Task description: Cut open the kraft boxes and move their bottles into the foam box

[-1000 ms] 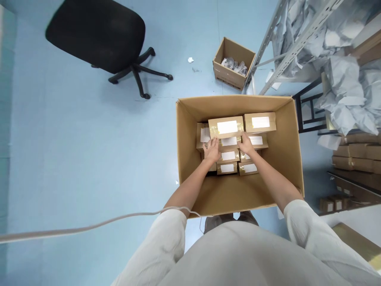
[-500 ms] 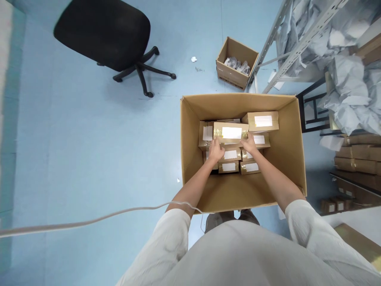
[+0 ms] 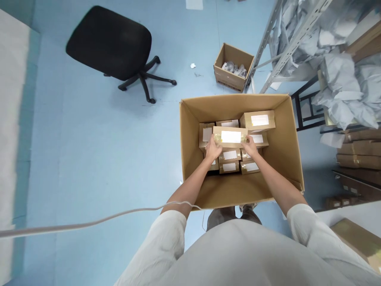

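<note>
A small brown carton with a white label [image 3: 231,137] is held at its two ends, above other cartons. My left hand [image 3: 213,148] grips its left end, and my right hand [image 3: 249,145] grips its right end. Below and around it, several labelled cartons lie inside a large open cardboard box [image 3: 238,192]. One carton [image 3: 259,120] sits at the back right of the stack, and another [image 3: 250,167] lies at the front right.
A black office chair [image 3: 110,41] stands on the blue floor at the upper left. Behind the large box is a small open box [image 3: 228,78] holding clear plastic. A metal shelf with grey bags [image 3: 345,79] is at the right. A white cable [image 3: 89,223] crosses my left forearm.
Both hands have drawn the labelled carton slightly toward me, and more of the carton behind it shows. My fingers now wrap its ends more fully. The view has shifted slightly.
</note>
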